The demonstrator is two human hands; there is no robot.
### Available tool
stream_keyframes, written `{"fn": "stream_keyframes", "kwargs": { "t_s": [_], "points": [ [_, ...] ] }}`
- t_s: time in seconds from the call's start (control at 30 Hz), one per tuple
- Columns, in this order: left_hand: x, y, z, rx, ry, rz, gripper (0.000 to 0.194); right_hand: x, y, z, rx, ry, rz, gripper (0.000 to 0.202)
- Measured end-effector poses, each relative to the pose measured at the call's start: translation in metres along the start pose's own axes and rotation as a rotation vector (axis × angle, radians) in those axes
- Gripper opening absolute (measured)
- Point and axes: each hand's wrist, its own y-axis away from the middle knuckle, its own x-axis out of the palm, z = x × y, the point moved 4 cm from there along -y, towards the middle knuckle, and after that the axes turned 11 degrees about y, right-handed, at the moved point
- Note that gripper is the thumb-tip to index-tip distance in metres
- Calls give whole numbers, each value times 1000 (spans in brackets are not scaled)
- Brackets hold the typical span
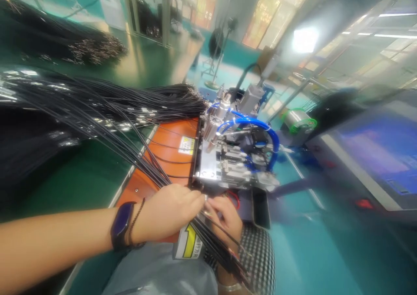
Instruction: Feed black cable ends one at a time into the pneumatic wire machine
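My left hand [174, 210] is closed around a bundle of thin black cables [211, 243], whose ends stick out below it over my lap. Close against its fingertips, my right hand [226, 219] has thumb and fingers pinched together; what sits between them is too small to make out. Just beyond both hands stands a bench machine [228, 156] with metal clamps and blue air hoses [272, 138]. A few single cables run across the orange plate [172, 138] toward its front edge. A white label with a yellow arrow [189, 242] shows under my left hand.
A large heap of black cables [146, 97] lies to the left, with another pile [94, 47] behind it. On the right are a screen [381, 143] and a green-rimmed wire spool [299, 120]. A phone-like dark slab [260, 208] lies beside the machine.
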Motion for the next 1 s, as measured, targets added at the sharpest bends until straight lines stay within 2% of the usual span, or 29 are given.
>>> {"fn": "stream_keyframes", "kwargs": {
  "t_s": [0.1, 0.2, 0.37, 0.5, 0.57, 0.63, 0.7, 0.83, 0.93, 1.0],
  "points": [
    [-1, 2, -6, 21, 55, -4, 24, -5, 1, 4, -65, -85, -63, 17],
    [1, 1, -4, 19, 64, 0, 23, -5, 3, 1, -71, -112, -75, 19],
    [14, -2, 12, -124, 21, 70, 18, 8, 7, -10, 68, -19, -80, 5],
    [15, 1, 11, -155, 35, 61, 15, 9, 12, -7, 218, 14, -137, 3],
    [12, 2, 10, -160, 47, 21, 13, 7, 12, 1, 219, -33, -94, 5],
    [9, 2, 9, -150, 58, -13, 12, 8, 10, 6, 203, -65, 24, 6],
    [7, 2, 9, -130, 48, -36, 11, 9, 8, 4, 254, -19, 87, 5],
    [5, 2, 8, -106, 18, -53, 11, 8, 4, -8, 388, 47, 8, 6],
    [5, 2, 8, -99, 22, -55, 9, 8, 2, -6, 367, 11, -14, 8],
    [5, 3, 7, -94, 27, -64, 8, 9, 1, -1, 311, 11, 38, 12]
  ]
}}
